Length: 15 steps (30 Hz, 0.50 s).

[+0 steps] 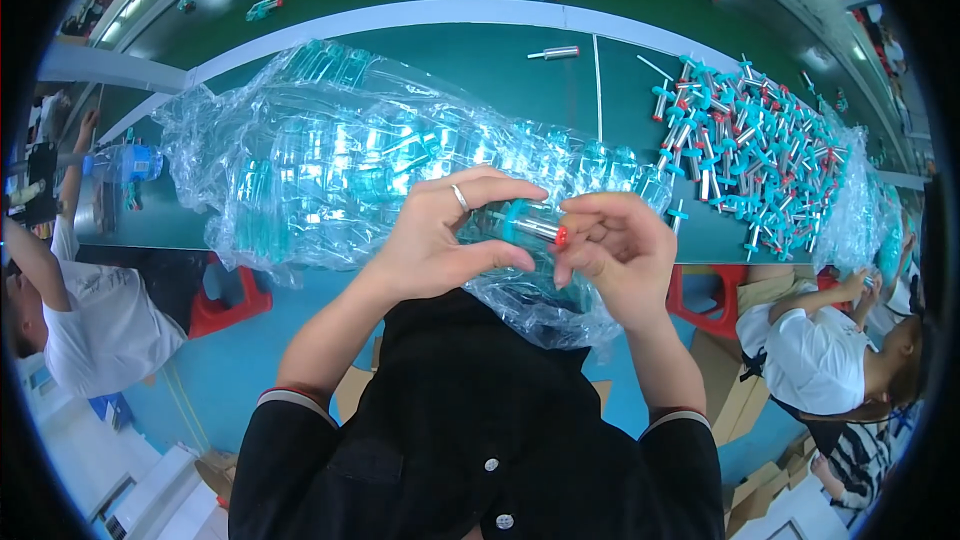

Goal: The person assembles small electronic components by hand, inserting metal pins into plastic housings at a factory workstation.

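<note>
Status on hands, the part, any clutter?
Left hand around clear piece. Silver tube in it, red tip rightward. Right hand at tip, contact unclear. Bulky plastic bag crowds bench beyond.

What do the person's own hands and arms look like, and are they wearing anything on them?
The left hand has a shiny silver-coloured ring on one finger. The right hand shows no ring. Neither wears a glove. Both forearms are bare, and the short sleeves are black, with pale edging and a thin reddish line.
</note>
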Available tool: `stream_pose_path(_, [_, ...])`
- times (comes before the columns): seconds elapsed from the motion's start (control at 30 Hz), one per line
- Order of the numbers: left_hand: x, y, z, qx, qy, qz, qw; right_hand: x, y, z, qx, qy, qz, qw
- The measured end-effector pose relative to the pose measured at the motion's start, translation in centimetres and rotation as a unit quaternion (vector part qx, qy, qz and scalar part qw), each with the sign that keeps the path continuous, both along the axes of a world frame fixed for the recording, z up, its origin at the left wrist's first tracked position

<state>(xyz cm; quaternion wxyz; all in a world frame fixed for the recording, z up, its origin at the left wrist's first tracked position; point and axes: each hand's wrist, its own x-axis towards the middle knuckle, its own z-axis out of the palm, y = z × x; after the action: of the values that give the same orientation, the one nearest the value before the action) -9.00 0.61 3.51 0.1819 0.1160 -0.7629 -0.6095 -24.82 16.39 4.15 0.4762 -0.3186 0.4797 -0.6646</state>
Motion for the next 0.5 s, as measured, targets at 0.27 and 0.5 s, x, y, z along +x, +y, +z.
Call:
stream_pose_path(0.27, [0.1, 0.7, -1.7, 0.200, 0.037, -0.030, 0.979, 0.7, -0.5, 0.8, -0.050, 0.398, -0.075, 0.913])
stream_pose_path(0.5, [0.4, 1.4, -2.3, 0.180, 0.039, 0.025, 0.982, 1.4, -1.4, 0.8, -0.051, 0.463, -0.112, 0.878])
